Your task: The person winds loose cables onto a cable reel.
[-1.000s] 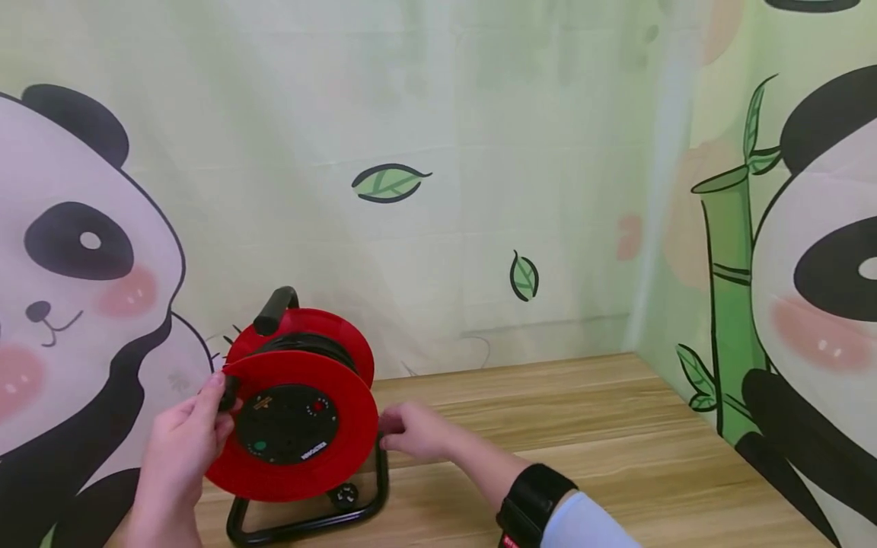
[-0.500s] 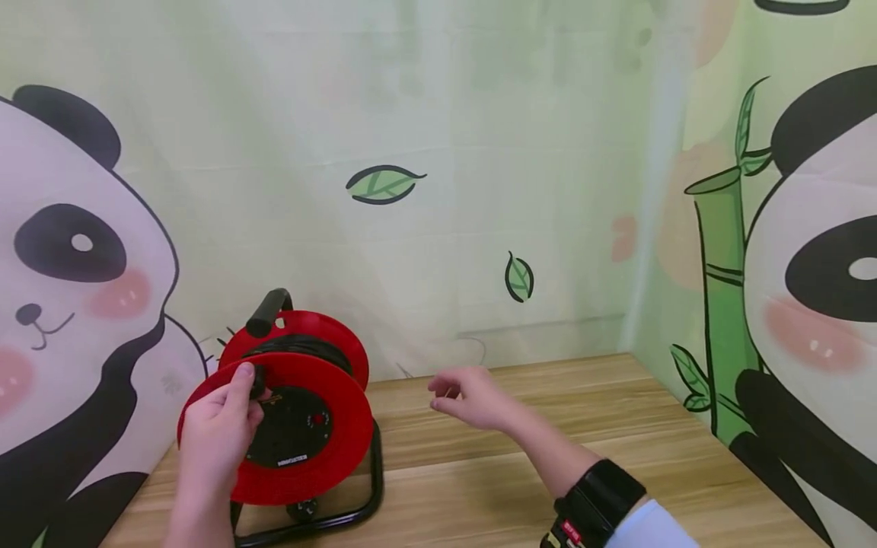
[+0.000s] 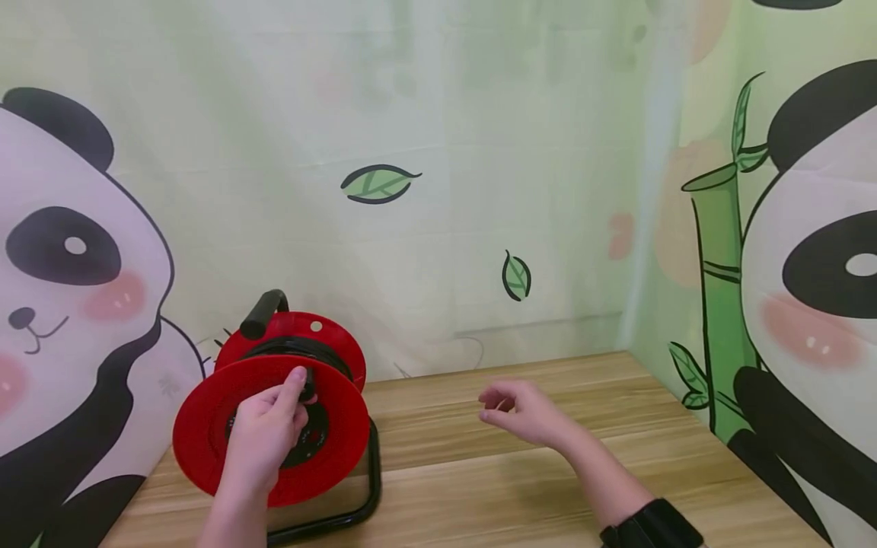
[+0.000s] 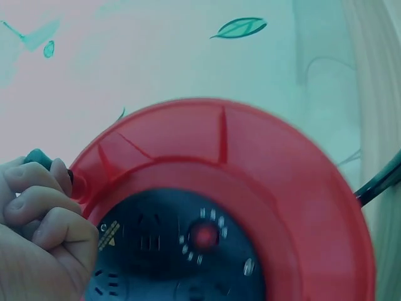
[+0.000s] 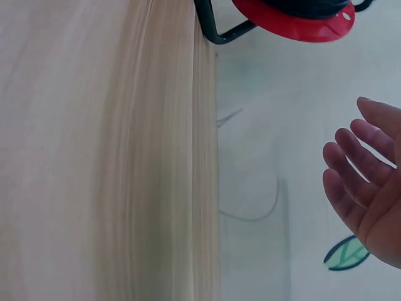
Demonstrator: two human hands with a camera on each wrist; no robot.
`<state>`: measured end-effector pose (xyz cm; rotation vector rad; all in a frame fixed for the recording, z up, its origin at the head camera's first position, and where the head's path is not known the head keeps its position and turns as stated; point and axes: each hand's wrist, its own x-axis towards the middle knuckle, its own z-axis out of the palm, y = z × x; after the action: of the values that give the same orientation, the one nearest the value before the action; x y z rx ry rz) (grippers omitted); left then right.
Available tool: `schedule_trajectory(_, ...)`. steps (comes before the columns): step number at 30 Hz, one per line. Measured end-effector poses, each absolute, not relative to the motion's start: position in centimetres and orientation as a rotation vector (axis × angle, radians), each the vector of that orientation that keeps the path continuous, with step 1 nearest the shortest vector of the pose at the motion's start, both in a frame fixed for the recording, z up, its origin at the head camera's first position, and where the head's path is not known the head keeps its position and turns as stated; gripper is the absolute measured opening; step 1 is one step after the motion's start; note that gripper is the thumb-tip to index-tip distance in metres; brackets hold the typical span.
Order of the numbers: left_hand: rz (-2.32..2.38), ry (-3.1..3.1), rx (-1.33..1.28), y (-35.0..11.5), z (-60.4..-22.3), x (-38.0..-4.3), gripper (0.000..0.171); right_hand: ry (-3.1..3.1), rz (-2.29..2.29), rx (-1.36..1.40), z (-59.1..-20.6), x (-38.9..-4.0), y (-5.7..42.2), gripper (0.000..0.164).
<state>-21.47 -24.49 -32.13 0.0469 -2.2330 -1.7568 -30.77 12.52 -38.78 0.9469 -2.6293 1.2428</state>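
A red cable reel [image 3: 199, 434] stands on the table at the left of the head view, with black cable [image 3: 294, 348] wound between its discs. My left hand [image 3: 256, 441] grips the small black crank knob [image 3: 307, 386] on the front disc, now near the top of the disc. The left wrist view shows curled fingers at that knob [image 4: 39, 158], beside the black socket panel [image 4: 150, 238] with its red button. My right hand [image 3: 524, 411] hovers to the right of the reel, holding nothing; its fingers [image 5: 351, 163] are loosely bent in the right wrist view.
The reel's black tube stand [image 3: 374, 472] rests on the wooden table [image 3: 466, 487]. A black carrying handle [image 3: 263, 314] sits at the reel's top. Behind the table hangs a pale green curtain [image 3: 438, 99] printed with pandas and leaves.
My left hand has moved the knob rightward along the upper disc, turning the disc and its socket panel clockwise. My right hand has left the stand's side and moved right.
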Motion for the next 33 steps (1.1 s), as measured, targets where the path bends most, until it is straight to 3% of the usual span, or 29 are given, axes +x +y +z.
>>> schedule_trajectory(12,-1.674,-2.459,-0.074,-22.2,-33.7,-22.4,0.053,-2.592,1.303,0.902,-40.4,-30.0,15.3,0.018)
schedule_trajectory(33,-1.527,-2.748,-0.148,-22.0,-35.4,-22.8,0.052,-2.643,1.283,0.853,-41.2,-29.9,16.6,0.024)
